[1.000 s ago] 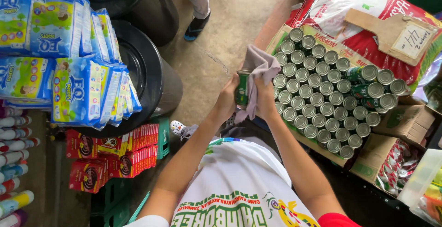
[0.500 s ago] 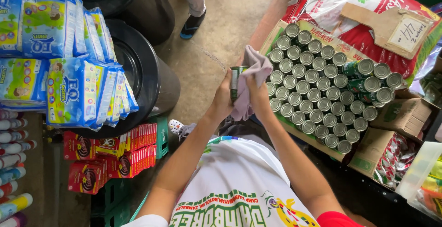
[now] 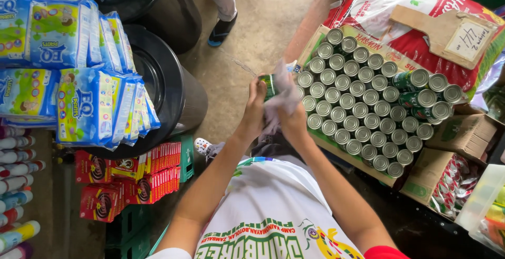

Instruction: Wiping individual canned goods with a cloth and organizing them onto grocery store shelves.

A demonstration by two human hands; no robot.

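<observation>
**One can in hand, a full case waiting**

Held up between both hands, just left of the case: a small green-labelled tin can [image 3: 269, 86]. Left hand [image 3: 256, 101] wrapped around the can's side, fingers closed on it. Right hand [image 3: 290, 113] bunched around a pale, thin cloth [image 3: 281, 95], the cloth pressed against the can's right side and draped over it; grip closed on the cloth, though how much of the can lies under it cannot be told.

Judged as wiping, one can at a time. Not possible to tell from this view how many cans are already cleaned: nothing marks a wiped one from an unwiped one.

Just right of the hands, an open, flat cardboard case [image 3: 315, 42] packed with rows of upright silver-topped cans [image 3: 357, 117], nearly all slots filled. Along the far right edge, a few green-labelled cans lying on their sides [image 3: 421, 100] on top of the rows. Likely the bulk of the work still ahead, with the case this full and only a single can out.

Round about: a red-and-white sack [image 3: 415, 1] behind the case with a brown cardboard tag [image 3: 447, 33] on it, a black round plastic drum [image 3: 163, 90] to the left, blue plastic packs [image 3: 79, 101] stacked beside it, red boxes [image 3: 126, 180] lower down.
</observation>
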